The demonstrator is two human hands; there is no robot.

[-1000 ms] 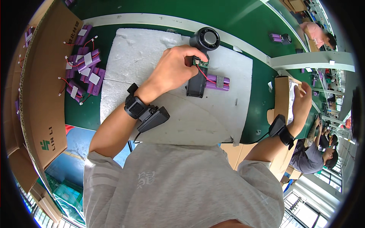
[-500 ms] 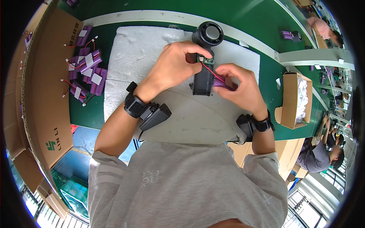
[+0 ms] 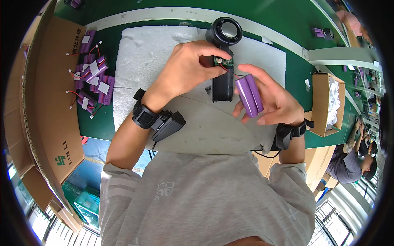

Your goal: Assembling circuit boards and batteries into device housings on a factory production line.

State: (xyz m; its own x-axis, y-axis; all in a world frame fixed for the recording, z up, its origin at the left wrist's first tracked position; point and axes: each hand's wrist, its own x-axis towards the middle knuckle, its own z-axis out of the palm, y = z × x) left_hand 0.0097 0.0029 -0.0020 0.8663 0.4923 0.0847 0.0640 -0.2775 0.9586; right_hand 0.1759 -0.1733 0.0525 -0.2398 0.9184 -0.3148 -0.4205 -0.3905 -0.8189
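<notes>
A pale rail [image 3: 172, 12] runs across the green workbench [image 3: 97, 125]. Blue floor [image 3: 97, 151] shows just past the workbench's near left edge, and bright, dark-framed windows [image 3: 334, 222] stand well beyond its near right corner.

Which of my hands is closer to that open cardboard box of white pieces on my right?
Right. Your right hand, at the purple battery pack, is left of the open cardboard box; your left hand is farther left, at the handheld fan.
</notes>
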